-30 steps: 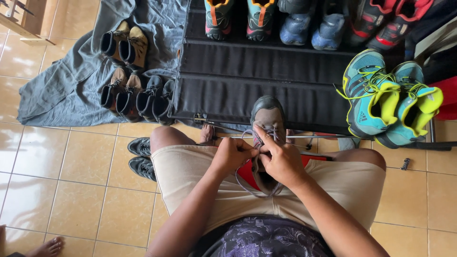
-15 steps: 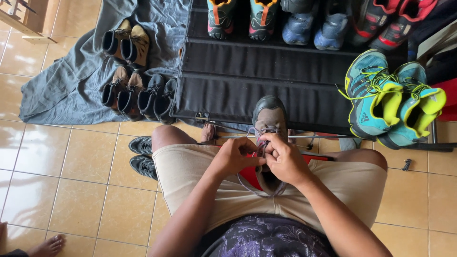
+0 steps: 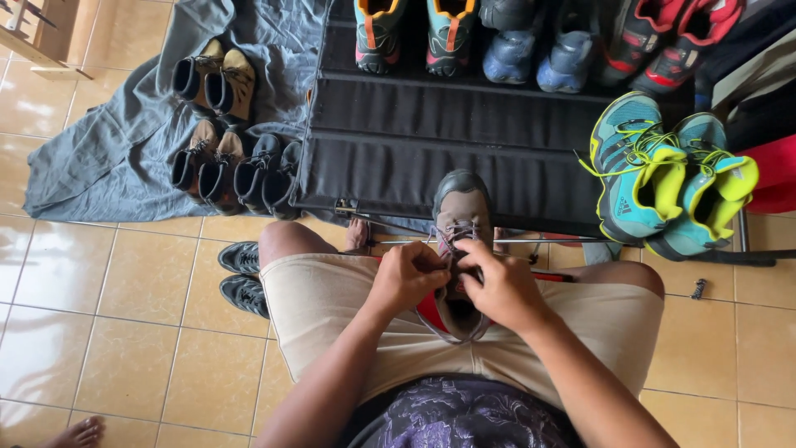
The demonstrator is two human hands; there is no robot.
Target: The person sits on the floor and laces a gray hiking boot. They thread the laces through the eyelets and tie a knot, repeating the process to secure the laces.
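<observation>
Head view is showing a grey-brown hiking shoe [image 3: 461, 217] resting between my thighs, toe pointing away from me toward the black fabric mat [image 3: 439, 141]. I am closing my left hand [image 3: 408, 278] on the pale lace [image 3: 452, 236] at the shoe's left side, fingers curled tight around it. I am pinching the same lace with my right hand [image 3: 497, 286], fingertips meeting over the tongue area. Lacing is appearing partly done: crossings are lying over the front eyelets, while the upper part near the red-lined collar [image 3: 431, 315] is sitting under my hands, so I cannot tell how many eyelets are remaining. I am judging the work to be somewhere in the upper rows, with tightening and tying left.

Materials: the shoe's upper is looking like matte suede with a darker rubber toe cap; the lace is thin and round. My beige shorts [image 3: 332, 307] are forming a soft support.

Outward: a teal and yellow pair of trainers [image 3: 663, 178] is standing at the right. Brown and black boots [image 3: 224, 170] are sitting on a grey cloth [image 3: 108, 149] at the left. Black sandals [image 3: 240, 274] are lying on glossy tan tiles [image 3: 124, 332] beside my left knee.
</observation>
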